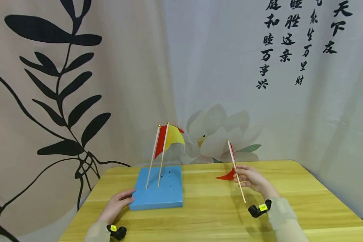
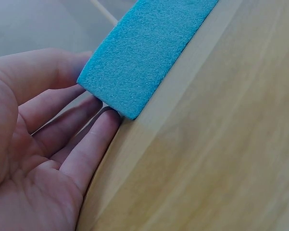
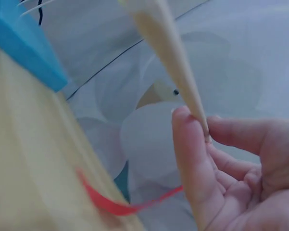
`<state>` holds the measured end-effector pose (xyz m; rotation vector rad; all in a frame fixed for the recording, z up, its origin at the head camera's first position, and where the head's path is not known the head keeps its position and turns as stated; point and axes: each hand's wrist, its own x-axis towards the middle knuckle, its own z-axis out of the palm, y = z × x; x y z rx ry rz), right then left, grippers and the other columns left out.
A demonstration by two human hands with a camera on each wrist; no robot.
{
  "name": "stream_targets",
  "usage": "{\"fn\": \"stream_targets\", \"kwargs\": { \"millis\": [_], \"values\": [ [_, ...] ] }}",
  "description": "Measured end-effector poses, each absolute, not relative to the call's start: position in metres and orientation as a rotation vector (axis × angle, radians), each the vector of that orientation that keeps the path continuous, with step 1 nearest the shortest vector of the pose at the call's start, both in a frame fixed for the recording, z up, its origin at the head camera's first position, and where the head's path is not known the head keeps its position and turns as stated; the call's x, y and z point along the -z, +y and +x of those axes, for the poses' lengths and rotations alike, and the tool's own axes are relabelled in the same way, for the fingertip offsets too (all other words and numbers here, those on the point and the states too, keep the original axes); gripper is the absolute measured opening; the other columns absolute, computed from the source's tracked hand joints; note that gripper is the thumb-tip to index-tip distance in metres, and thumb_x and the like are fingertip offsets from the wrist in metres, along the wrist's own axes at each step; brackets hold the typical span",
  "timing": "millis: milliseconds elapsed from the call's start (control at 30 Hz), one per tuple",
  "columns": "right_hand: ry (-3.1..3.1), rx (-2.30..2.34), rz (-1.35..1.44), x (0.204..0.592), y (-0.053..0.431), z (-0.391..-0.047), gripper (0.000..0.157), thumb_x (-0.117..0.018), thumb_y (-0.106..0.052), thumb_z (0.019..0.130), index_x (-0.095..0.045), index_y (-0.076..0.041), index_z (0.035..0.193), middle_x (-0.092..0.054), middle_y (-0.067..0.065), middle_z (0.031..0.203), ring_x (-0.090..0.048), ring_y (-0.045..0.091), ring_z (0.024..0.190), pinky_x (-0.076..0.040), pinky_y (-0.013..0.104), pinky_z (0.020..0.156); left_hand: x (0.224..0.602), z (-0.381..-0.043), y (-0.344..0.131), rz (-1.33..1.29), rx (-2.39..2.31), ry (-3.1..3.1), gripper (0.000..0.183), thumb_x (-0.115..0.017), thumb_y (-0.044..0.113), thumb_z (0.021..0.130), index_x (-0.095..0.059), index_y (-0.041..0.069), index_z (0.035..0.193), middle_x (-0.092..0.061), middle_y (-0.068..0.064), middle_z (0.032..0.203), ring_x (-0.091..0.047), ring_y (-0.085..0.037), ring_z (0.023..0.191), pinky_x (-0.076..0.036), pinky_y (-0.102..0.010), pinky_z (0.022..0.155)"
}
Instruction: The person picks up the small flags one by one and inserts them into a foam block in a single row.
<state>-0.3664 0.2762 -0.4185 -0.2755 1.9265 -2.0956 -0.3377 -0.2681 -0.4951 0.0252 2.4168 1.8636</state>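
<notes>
A blue foam block (image 1: pixel 170 196) with small holes in its top lies on the table. My left hand (image 1: pixel 116 205) rests against its left side, with fingertips touching the corner of the foam (image 2: pixel 139 53) in the left wrist view. Two flags stand upright in the block on thin sticks: a red flag (image 1: pixel 160 140) and a yellow flag (image 1: pixel 173 136). To the right of the block, my right hand (image 1: pixel 254 180) pinches the wooden stick (image 1: pixel 240 188) of a red flag (image 1: pixel 228 175) above the table. That stick slants, its lower end pointing toward me.
The wooden table (image 1: pixel 205 218) carries the block near its back edge. Behind it hangs a pale curtain (image 1: pixel 133 84) printed with black leaves, a flower and writing. Small black devices (image 1: pixel 260 208) are strapped to both wrists.
</notes>
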Motion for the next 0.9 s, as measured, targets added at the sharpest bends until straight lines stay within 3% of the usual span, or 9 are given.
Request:
{"fn": "stream_targets", "kwargs": {
  "millis": [233,500,900],
  "values": [
    [2.002,2.146,-0.309,0.391,0.267,-0.371,0.042,-0.050,-0.012,0.102,-0.038,0.008,0.137,-0.063,0.005,0.084,-0.066,0.015,0.070,-0.059,0.026,0.059,0.491,-0.338,-0.269,0.029,-1.859,2.426,0.053,-0.066,0.021,0.093,-0.051,0.001,0.140,-0.042,-0.023,0.146,-0.040,-0.041,0.132,-0.046,-0.046,0.101],
    [2.039,2.266,-0.287,0.370,0.242,-0.370,0.023,-0.058,-0.013,0.098,-0.055,-0.011,0.121,-0.062,0.008,0.086,-0.067,0.019,0.069,-0.059,0.028,0.058,0.493,-0.337,-0.272,0.002,-1.857,2.442,0.054,-0.068,0.021,0.092,-0.052,-0.001,0.139,-0.042,-0.024,0.146,-0.041,-0.041,0.131,-0.045,-0.047,0.102],
    [2.174,2.408,-0.285,0.368,0.184,-0.363,0.038,-0.057,-0.009,0.098,-0.047,-0.005,0.135,-0.061,0.011,0.087,-0.068,0.025,0.073,-0.061,0.035,0.060,0.494,-0.339,-0.266,0.013,-1.847,2.448,0.055,-0.068,0.021,0.092,-0.051,-0.003,0.139,-0.044,-0.025,0.144,-0.046,-0.040,0.127,-0.047,-0.047,0.099]
  ]
}}
